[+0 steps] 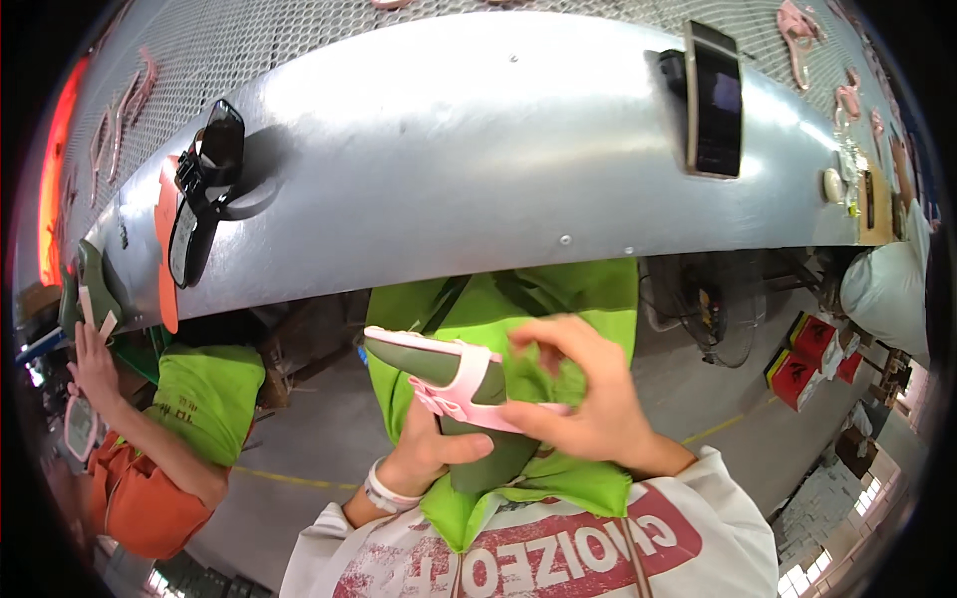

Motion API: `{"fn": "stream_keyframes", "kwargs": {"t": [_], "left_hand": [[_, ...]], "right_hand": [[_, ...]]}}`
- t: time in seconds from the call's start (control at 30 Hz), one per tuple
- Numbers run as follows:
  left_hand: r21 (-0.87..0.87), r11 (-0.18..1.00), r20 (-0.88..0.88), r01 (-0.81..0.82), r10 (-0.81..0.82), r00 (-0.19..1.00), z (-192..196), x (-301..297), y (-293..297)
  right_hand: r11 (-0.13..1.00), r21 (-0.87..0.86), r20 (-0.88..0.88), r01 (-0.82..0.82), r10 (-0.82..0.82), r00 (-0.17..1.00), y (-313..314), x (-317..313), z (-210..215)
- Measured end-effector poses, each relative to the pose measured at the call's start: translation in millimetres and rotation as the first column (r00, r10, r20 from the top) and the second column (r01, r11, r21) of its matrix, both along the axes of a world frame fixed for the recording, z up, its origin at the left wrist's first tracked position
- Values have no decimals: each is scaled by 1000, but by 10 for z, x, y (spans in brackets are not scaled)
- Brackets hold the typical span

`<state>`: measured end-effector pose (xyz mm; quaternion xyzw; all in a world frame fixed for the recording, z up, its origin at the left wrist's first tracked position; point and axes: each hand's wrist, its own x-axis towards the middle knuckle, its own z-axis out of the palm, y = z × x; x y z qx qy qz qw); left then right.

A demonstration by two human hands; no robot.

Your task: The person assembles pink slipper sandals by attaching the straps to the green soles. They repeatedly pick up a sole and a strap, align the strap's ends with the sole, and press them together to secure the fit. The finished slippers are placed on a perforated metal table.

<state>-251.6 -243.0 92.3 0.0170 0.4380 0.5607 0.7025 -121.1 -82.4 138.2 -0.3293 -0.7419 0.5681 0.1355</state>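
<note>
Green shoe last with pink straps (1 bow).

Dark green shoe last, pale pink strap, lime-green apron.

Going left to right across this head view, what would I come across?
A co-worker's hand, a black sandal, the pink-strapped green shoe form, an upright dark-screened device, red boxes.
</note>
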Motion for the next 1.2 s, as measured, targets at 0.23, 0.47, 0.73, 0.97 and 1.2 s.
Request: {"fn": "stream_keyframes", "kwargs": {"t": [0.23, 0.47, 0.73, 0.97, 1.2], "left_hand": [[115, 987, 146, -109, 92, 985, -250, 21, -120], [332, 920, 317, -207, 98, 943, -527, 62, -38], [163, 985, 300, -61, 9, 954, -908, 16, -417], [221, 975, -89, -10, 31, 996, -193, -3, -176], [232, 968, -454, -92, 192, 870, -284, 333, -17]], "right_hand": [[805, -592, 10, 36, -38, 999, -149, 279, -133], [859, -503, 1, -100, 116, 993, -185, 111, -457], [580, -778, -137, -242, 219, 966, -93, 59, -427], [981, -67, -40, -182, 180, 983, -245, 205, -284], [971, -74, -42, -228, 225, 973, -156, 357, -315]]}}
